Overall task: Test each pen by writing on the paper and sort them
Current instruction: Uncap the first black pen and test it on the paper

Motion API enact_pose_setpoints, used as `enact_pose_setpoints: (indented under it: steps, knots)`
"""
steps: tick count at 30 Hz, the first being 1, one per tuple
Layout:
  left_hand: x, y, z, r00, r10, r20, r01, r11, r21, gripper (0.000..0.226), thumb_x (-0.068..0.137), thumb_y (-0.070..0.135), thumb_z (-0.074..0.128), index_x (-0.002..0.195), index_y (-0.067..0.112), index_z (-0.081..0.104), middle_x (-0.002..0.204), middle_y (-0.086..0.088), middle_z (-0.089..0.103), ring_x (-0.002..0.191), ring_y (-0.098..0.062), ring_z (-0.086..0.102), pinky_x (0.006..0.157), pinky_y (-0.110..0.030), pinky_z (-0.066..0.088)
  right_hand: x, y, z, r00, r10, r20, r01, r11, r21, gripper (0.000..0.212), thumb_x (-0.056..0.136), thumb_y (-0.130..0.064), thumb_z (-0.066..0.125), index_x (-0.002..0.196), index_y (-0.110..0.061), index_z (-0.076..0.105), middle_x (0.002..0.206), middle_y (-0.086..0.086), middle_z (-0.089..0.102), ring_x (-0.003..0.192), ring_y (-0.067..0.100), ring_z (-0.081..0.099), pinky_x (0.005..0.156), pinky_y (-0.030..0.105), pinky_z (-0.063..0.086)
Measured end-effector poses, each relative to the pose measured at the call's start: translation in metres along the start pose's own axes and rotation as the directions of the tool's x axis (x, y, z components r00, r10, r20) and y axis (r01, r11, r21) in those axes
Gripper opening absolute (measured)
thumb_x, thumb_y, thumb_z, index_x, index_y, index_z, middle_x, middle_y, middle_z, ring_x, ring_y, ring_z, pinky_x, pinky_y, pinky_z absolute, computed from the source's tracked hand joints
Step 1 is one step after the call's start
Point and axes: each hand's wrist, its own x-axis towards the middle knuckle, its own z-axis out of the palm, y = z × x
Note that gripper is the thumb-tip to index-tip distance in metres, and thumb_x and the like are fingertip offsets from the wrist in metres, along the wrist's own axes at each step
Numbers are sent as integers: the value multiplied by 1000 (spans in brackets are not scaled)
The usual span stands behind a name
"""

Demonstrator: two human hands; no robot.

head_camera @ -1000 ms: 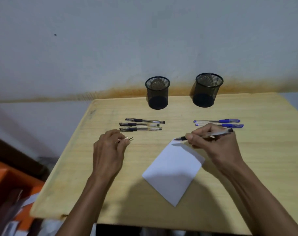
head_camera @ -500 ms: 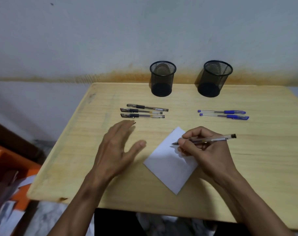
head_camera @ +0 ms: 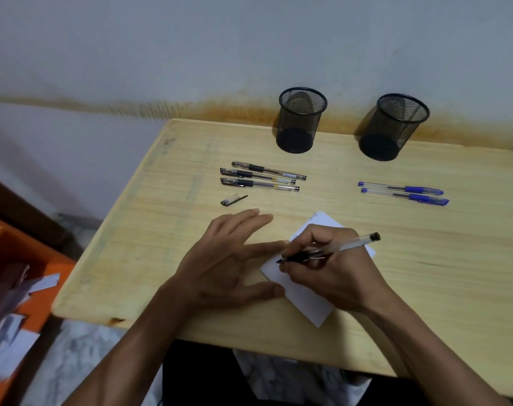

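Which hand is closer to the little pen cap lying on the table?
The left hand. Its outstretched fingers lie just below the pen cap, not touching it. The right hand is farther off to the right, holding a pen on the paper.

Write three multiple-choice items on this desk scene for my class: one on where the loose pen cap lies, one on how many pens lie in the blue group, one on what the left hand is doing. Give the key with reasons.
1. Where does the loose pen cap lie?
A. Inside a mesh cup
B. On the desk, just nearer the person than the three black pens
C. On the paper

2. How many blue pens lie on the desk?
A. Two
B. Four
C. Five

3. What is the left hand doing?
A. Gripping a pen
B. Lifting a cup
C. Lying with straight fingers at the paper's edge

Key:
1 B, the cap sits beside the black pens, towards the person.
2 A, the blue pens are a pair.
3 C, the left hand is spread flat by the paper, while the right hand writes with the pen.
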Motion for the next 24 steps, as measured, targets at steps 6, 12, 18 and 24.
enact_pose_setpoints:
  steps: [6, 12, 18, 24]
  knots:
    - [0, -1, 0, 1000, -2, 6, 2, 1000, -20, 63, 85, 79, 46, 142, 51, 47, 161, 5, 35, 153, -19, 24, 117, -47, 28, 10, 2, 10, 999, -22, 25, 24, 998, -58, 15, 62, -22, 85, 67, -22, 70, 64, -5, 72, 52, 4, 62, 49, 27, 49]
    - [-2, -3, 1, 999, -18, 27, 20, 997, -75, 67, 83, 79, 45, 144, 50, 46, 163, 7, 31, 155, -16, 16, 123, -50, 19, 14, 13, 18, 1000, 24, 14, -24, 1000, -3, 20, 61, -24, 77, 60, -13, 60, 59, 11, 69, 51, 21, 53, 48, 38, 43]
    - [-1, -4, 0, 999, -20, 35, 21, 999, -49, 70, 83, 81, 44, 147, 55, 33, 163, 6, 29, 155, -18, 17, 124, -48, 17, 18, 15, 19, 996, 39, 79, -43, 997, 58, 28, 68, 7, 82, 59, -12, 63, 58, 4, 69, 49, 6, 52, 49, 23, 39]
    - [-2, -5, 0, 1000, -19, 21, 20, 998, -55, 70, 83, 80, 47, 147, 55, 32, 163, 4, 31, 155, -19, 19, 123, -49, 19, 20, 13, 20, 997, 33, 66, -35, 998, 42, 43, 68, 6, 83, 53, -25, 58, 55, 2, 68, 47, 3, 49, 48, 21, 38]
